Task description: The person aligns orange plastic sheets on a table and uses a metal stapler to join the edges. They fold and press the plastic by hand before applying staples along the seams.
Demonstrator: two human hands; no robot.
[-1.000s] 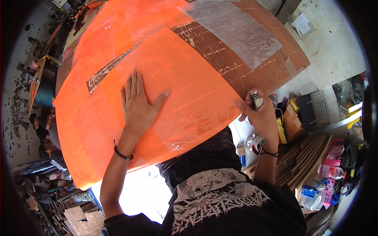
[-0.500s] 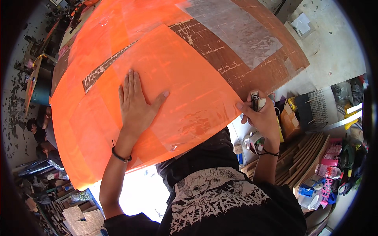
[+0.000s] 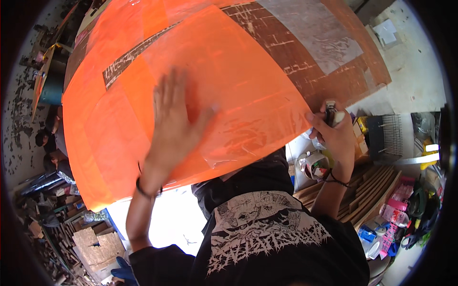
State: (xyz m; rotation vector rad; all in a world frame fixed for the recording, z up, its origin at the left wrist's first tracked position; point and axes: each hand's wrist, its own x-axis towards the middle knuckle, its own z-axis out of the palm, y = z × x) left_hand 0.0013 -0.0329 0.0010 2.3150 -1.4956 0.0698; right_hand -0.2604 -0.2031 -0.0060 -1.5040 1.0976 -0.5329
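Note:
A large glossy orange plastic sheet (image 3: 238, 90) lies over the brown board (image 3: 353, 90) on the worktop in front of me. Blurred by motion, my left hand (image 3: 174, 117) is over the middle of the sheet with its fingers stretched out, holding nothing. Whether its palm touches the surface I cannot tell. At the sheet's near right corner, my right hand (image 3: 336, 131) is closed, its thumb and finger pinching the corner. In that same fist is a small dark and white tool (image 3: 330, 110), its kind partly hidden by the fingers.
A grey translucent sheet (image 3: 317, 33) lies on the far right of the board. Curved wooden strips (image 3: 365, 190), a pink basket (image 3: 396, 214) and a black wire rack (image 3: 392, 133) stand at right. Wood scraps (image 3: 98, 243) are piled at lower left. Another person (image 3: 55, 157) is at far left.
My left hand has shifted slightly right and nearer me over the sheet, and now blurs. My right hand keeps hold of the corner and the tool. The whole view has shifted slightly.

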